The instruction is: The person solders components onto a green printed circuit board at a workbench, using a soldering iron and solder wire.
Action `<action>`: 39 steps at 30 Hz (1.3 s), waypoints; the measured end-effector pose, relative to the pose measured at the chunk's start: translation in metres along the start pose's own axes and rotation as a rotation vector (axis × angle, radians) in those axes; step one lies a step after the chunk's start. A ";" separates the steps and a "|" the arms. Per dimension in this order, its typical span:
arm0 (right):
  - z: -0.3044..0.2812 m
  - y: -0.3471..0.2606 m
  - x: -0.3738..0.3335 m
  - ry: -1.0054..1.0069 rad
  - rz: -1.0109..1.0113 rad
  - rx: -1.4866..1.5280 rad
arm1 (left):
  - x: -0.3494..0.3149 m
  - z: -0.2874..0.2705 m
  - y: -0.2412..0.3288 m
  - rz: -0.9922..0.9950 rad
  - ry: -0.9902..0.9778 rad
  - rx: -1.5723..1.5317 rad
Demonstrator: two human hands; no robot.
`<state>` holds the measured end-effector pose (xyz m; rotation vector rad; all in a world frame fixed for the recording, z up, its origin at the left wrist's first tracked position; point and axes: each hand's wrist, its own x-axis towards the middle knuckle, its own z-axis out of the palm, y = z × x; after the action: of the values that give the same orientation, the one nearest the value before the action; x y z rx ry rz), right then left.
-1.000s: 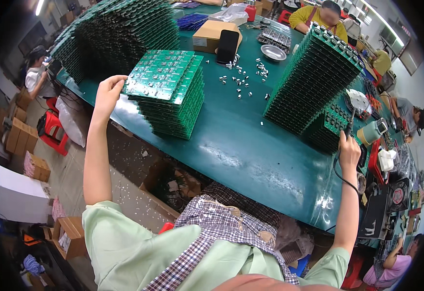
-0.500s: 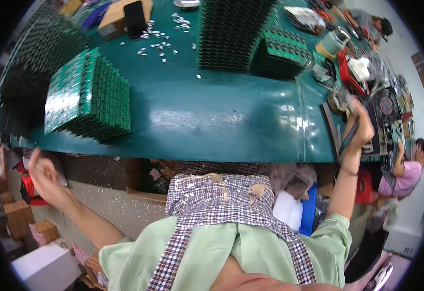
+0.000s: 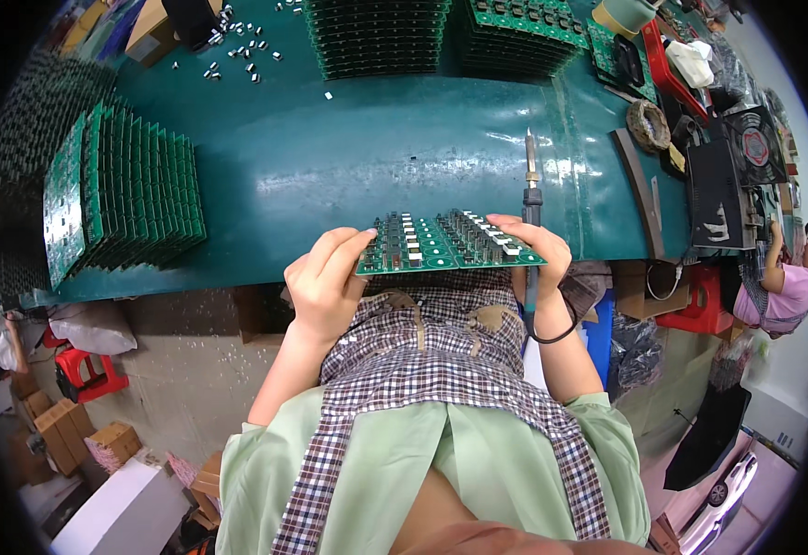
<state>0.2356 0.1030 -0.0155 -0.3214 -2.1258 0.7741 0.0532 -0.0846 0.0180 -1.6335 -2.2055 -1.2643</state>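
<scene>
A green circuit board (image 3: pixel 441 263), set with rows of dark and white parts, is held up at the table's near edge, in front of my apron. My left hand (image 3: pixel 320 289) is closed on its left edge, thumb and fingers pinching the corner. On the opposite edge my right hand (image 3: pixel 554 256) grips the board and also carries a soldering iron (image 3: pixel 532 205). The iron stands upright with its bare metal tip pointing away from me, and its cord loops beside my right wrist. The board's underside is hidden.
Stacked circuit boards (image 3: pixel 140 194) stand at the left, with more stacks (image 3: pixel 381 42) at the back. Small silvery parts (image 3: pixel 251 67) lie scattered near a cardboard box (image 3: pixel 151 32). At the right are a tape roll (image 3: pixel 648 125), a dark bar (image 3: pixel 638 190) and a black fan unit (image 3: pixel 753 148).
Both hands have come inward from far left and far right. The left hand, empty before, now grips a circuit board, and the right hand holds it too, with the iron. My view has shifted.
</scene>
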 end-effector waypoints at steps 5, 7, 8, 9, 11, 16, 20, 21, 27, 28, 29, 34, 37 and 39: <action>-0.006 0.003 0.008 -0.079 -0.085 0.038 | 0.003 -0.001 -0.004 0.031 0.085 -0.062; -0.006 0.005 0.012 -0.090 -0.097 0.052 | 0.005 0.000 -0.005 0.063 0.098 -0.036; -0.008 0.007 0.017 -0.079 -0.099 0.030 | 0.006 0.001 -0.006 0.096 0.106 -0.012; -0.010 0.008 0.024 -0.067 -0.102 0.007 | 0.015 0.001 -0.008 0.093 0.107 -0.005; -0.010 0.011 0.044 -0.030 -0.142 -0.132 | 0.043 0.004 -0.016 0.162 0.133 0.030; -0.003 0.030 0.080 -0.213 0.331 -0.137 | 0.073 0.019 -0.030 -0.098 0.039 0.033; -0.006 0.027 0.051 -0.137 0.010 -0.112 | 0.047 0.009 -0.028 -0.019 -0.034 -0.034; -0.012 0.018 0.037 -0.167 -0.008 -0.111 | 0.029 0.004 -0.022 0.071 -0.043 -0.013; -0.040 -0.041 -0.019 -0.212 -0.150 -0.110 | -0.024 -0.041 0.023 0.291 -0.115 0.042; -0.039 -0.044 -0.012 -0.184 -0.131 -0.093 | -0.021 -0.041 0.024 0.299 -0.086 0.074; -0.035 -0.040 -0.008 -0.151 -0.113 -0.142 | -0.015 -0.036 0.021 0.312 -0.053 0.111; -0.017 -0.027 0.005 -0.062 -0.113 -0.195 | -0.011 -0.017 0.004 0.157 -0.003 0.123; -0.011 -0.022 0.004 -0.053 -0.097 -0.191 | -0.012 -0.009 -0.001 0.099 0.018 0.123; -0.008 -0.018 0.000 -0.059 -0.074 -0.188 | -0.012 -0.005 -0.006 0.151 0.053 0.141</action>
<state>0.2425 0.0924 0.0001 -0.3207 -2.2584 0.5482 0.0514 -0.0976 0.0118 -1.6569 -2.0461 -1.0742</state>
